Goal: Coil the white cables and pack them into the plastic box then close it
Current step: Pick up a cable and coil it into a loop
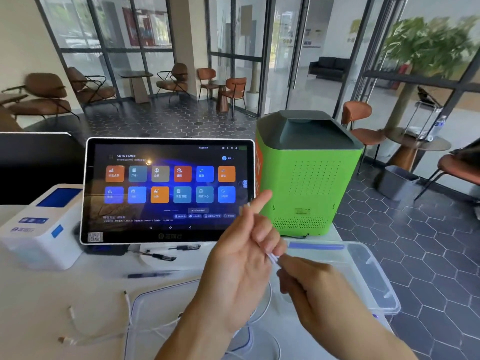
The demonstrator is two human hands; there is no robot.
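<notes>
My left hand [241,258] is raised above the counter with its index finger pointing up and its other fingers curled round turns of a white cable [272,258]. My right hand [309,284] pinches the same cable just right of those fingers. The rest of the cable hangs below the hands in a loop. More white cables [104,331] lie loose on the counter at lower left, their plugs showing. The clear plastic box [368,276] stands open to the right behind my hands. Its clear lid [161,302] lies flat under my left forearm.
A touchscreen terminal [168,190] stands at the back, a white receipt printer [44,229] to its left and a green machine [309,178] to its right. Pens [161,254] lie below the screen. The counter ends at right over a tiled floor.
</notes>
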